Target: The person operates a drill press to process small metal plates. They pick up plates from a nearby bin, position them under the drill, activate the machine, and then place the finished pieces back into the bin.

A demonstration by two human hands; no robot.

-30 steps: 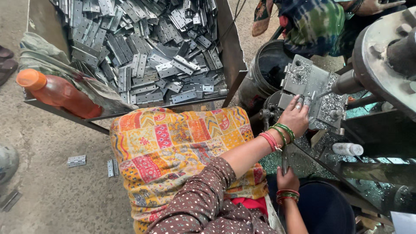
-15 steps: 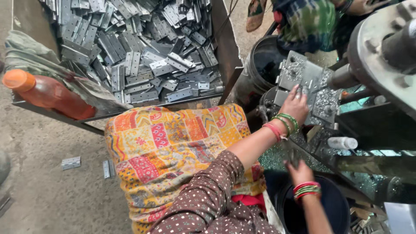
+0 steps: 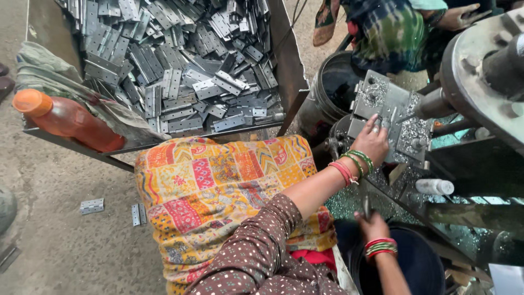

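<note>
Left hand point(image 3: 372, 143) right of centre, arm extended, fingers flat and spread on the grey perforated metal press plate point(image 3: 382, 104), nothing clasped, right hand point(image 3: 373, 225) lower right, closed around a thin dark metal lever point(image 3: 366, 206), open tray of grey steel hinges point(image 3: 180, 60) upper left

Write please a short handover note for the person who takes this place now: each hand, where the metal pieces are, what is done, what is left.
Left hand: resting flat on the metal plate of the machine, among metal chips; whether it holds a piece cannot be seen.
Right hand: low, above the dark bucket, gripping a thin metal handle.
Pieces: a big heap of grey hinge plates fills the tray at left; two lie on the floor.
Done: cannot tell from this view.
Left: the heap in the tray is still large.
</note>
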